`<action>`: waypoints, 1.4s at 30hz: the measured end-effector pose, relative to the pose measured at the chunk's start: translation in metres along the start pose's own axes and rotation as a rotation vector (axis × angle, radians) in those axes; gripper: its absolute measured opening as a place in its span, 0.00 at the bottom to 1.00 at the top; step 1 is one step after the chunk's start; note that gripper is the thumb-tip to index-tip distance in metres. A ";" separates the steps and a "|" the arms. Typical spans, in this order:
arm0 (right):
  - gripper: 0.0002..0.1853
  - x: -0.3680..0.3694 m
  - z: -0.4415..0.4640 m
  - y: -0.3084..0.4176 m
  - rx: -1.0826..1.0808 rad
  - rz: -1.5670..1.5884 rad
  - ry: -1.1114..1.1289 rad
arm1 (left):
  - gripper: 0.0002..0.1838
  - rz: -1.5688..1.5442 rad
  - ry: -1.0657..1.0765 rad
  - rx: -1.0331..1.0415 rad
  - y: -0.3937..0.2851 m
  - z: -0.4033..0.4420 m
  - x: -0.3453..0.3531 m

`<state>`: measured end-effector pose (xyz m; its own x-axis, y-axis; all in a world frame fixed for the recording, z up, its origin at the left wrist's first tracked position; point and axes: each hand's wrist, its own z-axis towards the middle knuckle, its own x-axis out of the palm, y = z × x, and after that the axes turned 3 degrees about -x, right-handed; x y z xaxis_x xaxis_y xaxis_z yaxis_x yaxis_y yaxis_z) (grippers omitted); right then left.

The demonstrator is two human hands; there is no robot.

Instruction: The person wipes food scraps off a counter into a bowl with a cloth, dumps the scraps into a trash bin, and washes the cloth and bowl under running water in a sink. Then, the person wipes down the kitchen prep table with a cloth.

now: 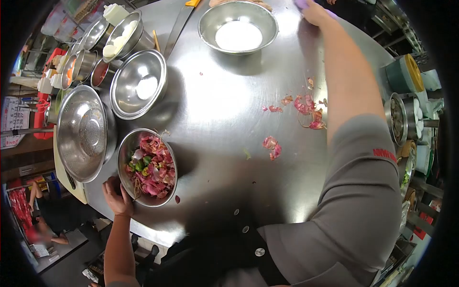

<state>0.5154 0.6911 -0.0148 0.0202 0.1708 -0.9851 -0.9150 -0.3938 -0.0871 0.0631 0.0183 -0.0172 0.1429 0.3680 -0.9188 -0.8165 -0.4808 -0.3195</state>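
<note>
Left hand (pixel 118 198), 1: touching peelings bowl (pixel 123 155), grip unclear. Right hand (pixel 314 13), 1: grasping purple cloth (pixel 301 4). Step, seemingly: bench (pixel 220 115) wiping; next likely calls for gathering skins (pixel 305 105).

Right hand (pixel 314 13): cut off by the top edge.
Purple thing (pixel 301 4) at that hand: too cropped for us to name.
Knife handle (pixel 192 3), left of that hand: cropped.
Bowl (pixel 127 142) beside the left hand (pixel 118 198): peelings (pixel 161 177) hide its bottom from us.
</note>
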 end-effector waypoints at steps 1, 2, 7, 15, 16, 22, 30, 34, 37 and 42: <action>0.22 -0.009 -0.003 0.020 -0.036 0.024 -0.019 | 0.15 0.014 -0.003 0.008 0.005 -0.001 0.001; 0.22 -0.017 -0.006 0.035 -0.063 0.046 -0.027 | 0.15 0.026 -0.006 0.017 0.007 -0.001 0.001; 0.31 -0.040 -0.041 0.063 -0.110 0.302 0.113 | 0.16 0.057 0.003 0.051 0.001 0.000 -0.003; 0.20 -0.086 -0.110 0.034 -0.095 1.056 0.174 | 0.16 0.001 -0.004 -0.012 -0.002 -0.001 -0.003; 0.17 -0.084 -0.103 0.029 -0.042 1.241 -0.039 | 0.16 0.019 -0.007 -0.005 -0.001 -0.001 -0.003; 0.15 -0.114 -0.075 0.049 0.167 1.048 0.038 | 0.15 0.036 -0.013 0.003 -0.005 -0.002 -0.006; 0.19 -0.037 -0.105 0.101 -0.181 0.262 0.125 | 0.15 0.023 -0.017 0.009 -0.007 -0.001 -0.007; 0.18 -0.067 -0.167 0.097 -0.433 0.552 0.358 | 0.15 0.019 -0.023 0.029 -0.003 -0.002 -0.006; 0.15 -0.090 -0.176 0.064 -0.354 0.962 0.362 | 0.15 0.015 -0.019 0.020 -0.003 -0.003 -0.006; 0.19 -0.129 -0.155 -0.021 -0.048 1.201 -0.072 | 0.16 0.044 -0.013 0.049 -0.001 -0.001 -0.006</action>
<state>0.5944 0.5377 0.0910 -0.8582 -0.2790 -0.4308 -0.3183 -0.3691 0.8732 0.0633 0.0157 -0.0122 0.0990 0.3580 -0.9285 -0.8483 -0.4574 -0.2668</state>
